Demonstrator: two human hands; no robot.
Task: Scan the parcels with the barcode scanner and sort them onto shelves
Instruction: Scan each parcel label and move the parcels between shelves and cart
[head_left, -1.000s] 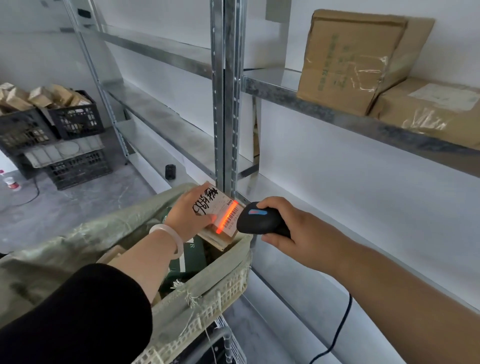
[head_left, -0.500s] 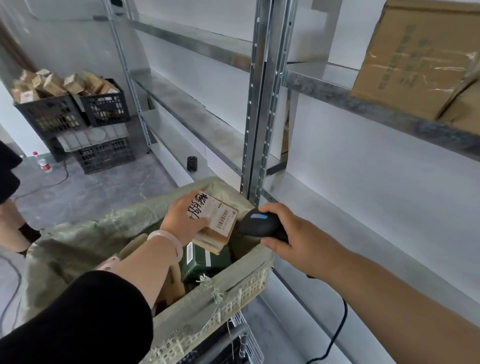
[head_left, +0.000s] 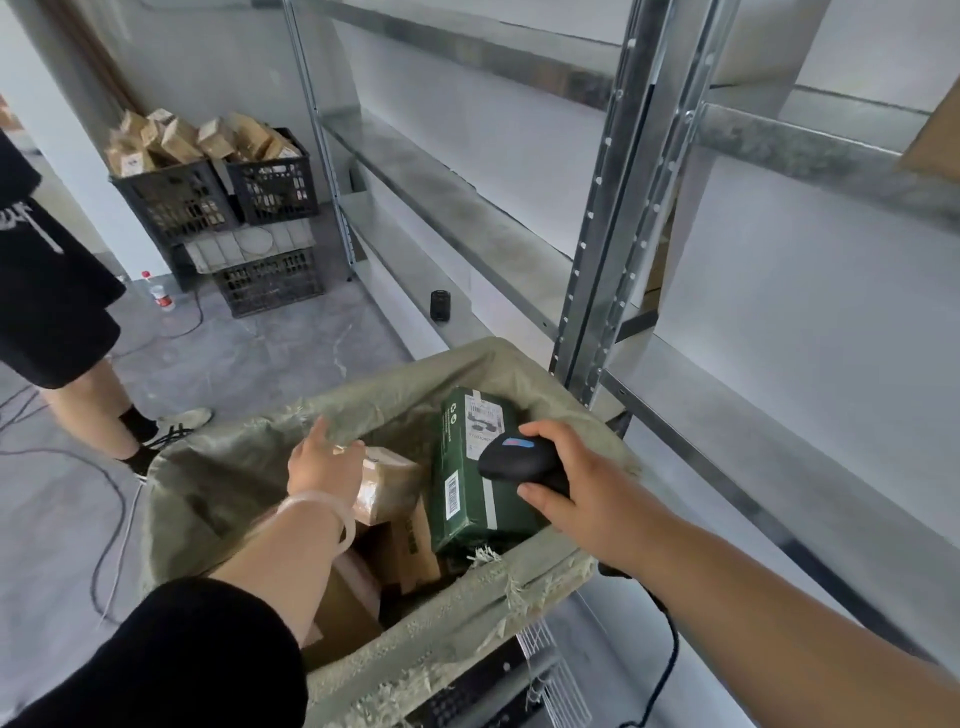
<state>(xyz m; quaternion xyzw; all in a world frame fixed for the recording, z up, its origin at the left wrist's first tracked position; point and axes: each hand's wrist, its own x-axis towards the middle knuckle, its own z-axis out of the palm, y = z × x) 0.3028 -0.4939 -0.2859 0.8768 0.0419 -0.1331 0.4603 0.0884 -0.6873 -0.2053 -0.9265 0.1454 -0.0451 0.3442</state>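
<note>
My right hand (head_left: 582, 488) grips the black barcode scanner (head_left: 519, 460): the fingers (head_left: 545, 434) are curled over its top and the thumb presses from the near side. The scanner is just above the green parcel (head_left: 462, 499). This parcel lies tilted in the sack (head_left: 244, 462), with a white label and a barcode strip facing up. The scanner's black cable (head_left: 670, 654) hangs down below my forearm, beside the cart (head_left: 545, 670).

My left hand (head_left: 324, 465) is open, the fingers straight and a little spread, pointing away from me. It is over the left end of a brown parcel (head_left: 389, 483) wrapped in clear tape; I cannot tell if the palm touches it. On this wrist there is a pale bracelet (head_left: 332, 512). The brown parcel lies just beside the green one, on top of other cardboard boxes (head_left: 405, 556) inside the sack.

The sack is of woven grey-green material, with frayed threads at its near edge, and it lines the cart.

On my right stand the metal shelves (head_left: 467, 218). A small black object (head_left: 440, 305) stands on a low shelf beyond the sack. By the far wall black crates (head_left: 176, 202) are stacked, and the upper two are full of small brown cartons (head_left: 176, 137). At the left I see the legs of another person (head_left: 78, 405) in black shorts, on the grey floor (head_left: 260, 358).
</note>
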